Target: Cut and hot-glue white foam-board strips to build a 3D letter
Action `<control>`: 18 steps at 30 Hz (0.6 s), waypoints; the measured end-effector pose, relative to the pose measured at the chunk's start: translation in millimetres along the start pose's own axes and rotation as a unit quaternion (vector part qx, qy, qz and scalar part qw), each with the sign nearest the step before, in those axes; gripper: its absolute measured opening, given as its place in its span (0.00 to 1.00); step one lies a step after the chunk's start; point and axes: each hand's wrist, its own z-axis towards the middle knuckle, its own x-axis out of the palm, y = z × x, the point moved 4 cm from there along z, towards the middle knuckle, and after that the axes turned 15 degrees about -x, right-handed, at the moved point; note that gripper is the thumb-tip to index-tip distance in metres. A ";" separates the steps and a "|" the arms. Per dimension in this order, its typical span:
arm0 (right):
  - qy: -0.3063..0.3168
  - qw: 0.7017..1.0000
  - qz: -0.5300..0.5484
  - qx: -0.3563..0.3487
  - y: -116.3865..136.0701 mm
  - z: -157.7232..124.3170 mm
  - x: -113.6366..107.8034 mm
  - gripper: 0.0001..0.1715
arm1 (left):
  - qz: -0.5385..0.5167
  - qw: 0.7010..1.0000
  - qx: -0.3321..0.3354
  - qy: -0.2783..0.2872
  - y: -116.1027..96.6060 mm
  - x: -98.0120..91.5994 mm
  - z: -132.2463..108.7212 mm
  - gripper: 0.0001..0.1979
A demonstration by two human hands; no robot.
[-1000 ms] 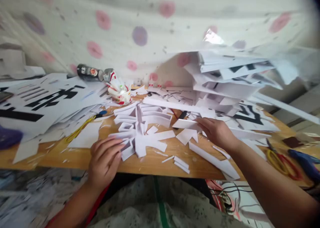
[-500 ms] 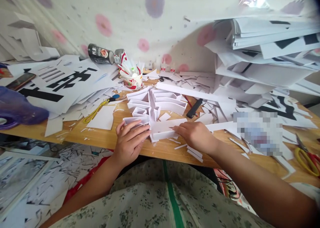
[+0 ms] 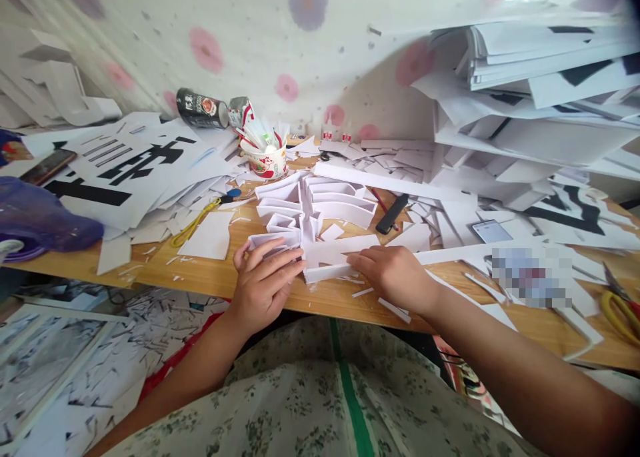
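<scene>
A white hollow letter form (image 3: 343, 210), built of upright strips like foam board or card, lies at the table's middle. My left hand (image 3: 265, 283) is at its lower left part, fingers bent over the upright walls and gripping them; the thumb is partly hidden. With fingertips and thumb pressed together, my right hand (image 3: 400, 277) pinches a white strip (image 3: 330, 271), the front wall of the form's lower right part. The exact contact under the right fingers is hidden. Past that hand a long white strip (image 3: 445, 253) runs to the right.
Right of the form lies a black bar-shaped tool (image 3: 393, 214). A paper tub (image 3: 265, 162), a black can (image 3: 202, 110) and small bottles (image 3: 327, 131) stand behind. Scissors (image 3: 617, 313) lie far right, below stacked white sheets (image 3: 525, 57). Printed sheets (image 3: 120, 170) cover the left.
The view has shifted slightly. Both hands keep nearly the same places on the form, and the front strip's right end now sits closer to the right fingertips. A phone-like object shows at right.
</scene>
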 end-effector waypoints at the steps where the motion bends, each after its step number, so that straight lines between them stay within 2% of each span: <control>1: 0.001 1.000 -0.001 0.002 -0.1 -0.2 0.6 0.12 | -0.001 1.000 0.002 -0.002 -1.8 -0.9 1.1 0.15; 8: -0.009 1.000 -0.002 -0.002 -0.3 1.1 0.3 0.12 | 0.005 0.999 0.042 0.015 -17.4 2.3 8.9 0.14; 13: -0.009 1.000 -0.013 0.012 1.8 5.5 -3.4 0.12 | 0.016 0.997 0.069 0.004 -15.0 8.7 8.2 0.14; 15: -0.066 0.997 -0.032 0.020 3.9 -1.0 -8.1 0.16 | 0.026 0.997 0.077 -0.005 -10.3 11.3 8.8 0.13; 18: -0.207 0.975 -0.053 0.053 5.4 -31.5 -14.4 0.20 | 0.010 0.997 0.074 -0.014 -2.4 16.7 12.5 0.13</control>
